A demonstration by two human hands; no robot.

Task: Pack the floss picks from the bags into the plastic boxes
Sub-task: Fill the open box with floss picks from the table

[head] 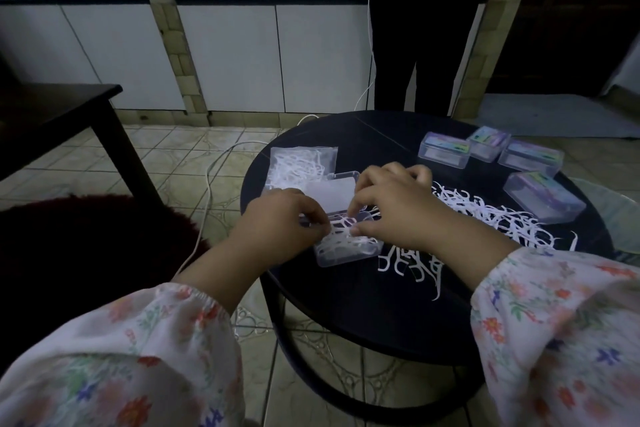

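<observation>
While both hands work over the small round black table (pixel 346 305), an open clear plastic box (pixel 346 246) sits between them near the table's front-left edge, its lid (pixel 329 192) tipped back behind it. White floss picks already lie inside the box. The left hand (pixel 277 229) has its fingers curled at the box's left side, fingertips pinched at the rim or at a pick there; I cannot tell which. The right hand (pixel 391 208) hovers over the right half of the box with fingers bent, the thumb and forefinger closing on picks at the box's opening.

Just right of that hand, a loose heap of floss picks (pixel 491 215) spreads across the tabletop, and a few more strays (pixel 412 263) lie in front of the box. Behind the lid rests a clear bag (pixel 298 163) still holding picks. Along the far right edge stand four closed plastic boxes (pixel 498 156) with coloured labels, three clustered and one nearer.

Floral sleeves (pixel 138 357) cover both forearms. A person in dark trousers (pixel 415 45) stands beyond the table, and a white cable (pixel 207 184) trails over the tiled floor. A dark bench (pixel 52 114) stands at left.
</observation>
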